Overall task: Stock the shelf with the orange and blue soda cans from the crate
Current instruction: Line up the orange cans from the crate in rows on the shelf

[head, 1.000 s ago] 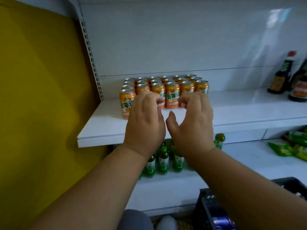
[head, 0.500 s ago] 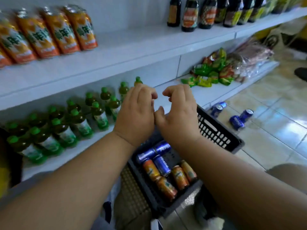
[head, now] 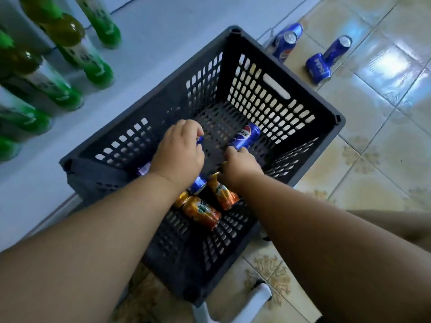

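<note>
Glossy beige patterned tile floor (head: 382, 127); pale white shelf board (head: 151, 31) at left carrying green-capped drink bottles (head: 70, 40), about seven in view

Dark grey perforated plastic crate (head: 263, 89) beside shelf edge

Three blue soda cans on floor (head: 318, 67) beyond crate

Inside crate: three orange soda cans (head: 201, 212) near front wall, lying down; blue cans partly hidden, at least three

Left hand (head: 179, 155) curled round blue can (head: 199, 139), mostly hidden

Right hand (head: 240, 167) fingers closed on end of blue Pepsi can (head: 245, 136) lying on crate bottom
</note>
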Motion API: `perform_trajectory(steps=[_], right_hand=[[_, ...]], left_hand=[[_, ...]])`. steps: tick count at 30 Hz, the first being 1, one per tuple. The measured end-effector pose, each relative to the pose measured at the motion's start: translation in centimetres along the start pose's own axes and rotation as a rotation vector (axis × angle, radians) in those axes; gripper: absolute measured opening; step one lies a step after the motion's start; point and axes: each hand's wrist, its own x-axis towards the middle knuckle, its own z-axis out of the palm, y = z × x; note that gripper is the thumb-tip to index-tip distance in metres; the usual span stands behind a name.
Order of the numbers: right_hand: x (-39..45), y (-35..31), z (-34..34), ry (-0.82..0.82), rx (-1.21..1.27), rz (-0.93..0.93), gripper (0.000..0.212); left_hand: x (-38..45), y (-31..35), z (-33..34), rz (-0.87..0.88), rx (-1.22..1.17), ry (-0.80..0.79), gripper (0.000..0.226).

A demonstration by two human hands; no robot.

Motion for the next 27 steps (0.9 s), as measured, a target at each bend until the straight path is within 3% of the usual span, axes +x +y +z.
perform_trajectory(steps=[3,6,9,10,14,17,20,24,27], right_hand=[[4.3,1.3,2.2,-0.146,-0.130,0.080,0.061],[8.0,2.5,4.1,-0.310,-0.229,0.109,0.075],[12.5,4.9,8.4,-0.356,-0.309,0.056,0.045],[13.5,5.4,9.3,-0.345,-0.319,0.060,0.044],[14.1,4.1,7.9,-0.354,-0.201,0.247,0.049],[12.8,2.6,4.4,-0.348,-0.186,0.213,0.059],[10.0,0.9,0.1,-0.371,-0.189,0.048,0.051],[4.7,-2.2,-6.1,-0.400,0.230,-0.070,0.050],[0.0,-4.0,-9.6,-0.486,0.636,-0.129,0.046]], left_hand=[[0.3,-1.3,3.0,-0.092,-0.025,-0.113,0.019],[0.7,-2.6,5.7,-0.175,-0.050,-0.220,0.021],[1.1,-3.6,7.8,-0.279,-0.053,-0.316,0.021],[1.3,-3.9,8.3,-0.302,-0.052,-0.333,0.021],[1.3,-4.4,8.4,-0.345,-0.060,-0.424,0.022],[1.6,-4.3,6.7,-0.393,-0.089,-0.435,0.022],[2.1,-3.8,4.3,-0.474,-0.105,-0.425,0.020],[1.5,-2.8,0.1,-0.627,-0.208,-0.352,0.015],[0.4,-1.0,-4.0,-0.767,-0.493,-0.245,0.014]])
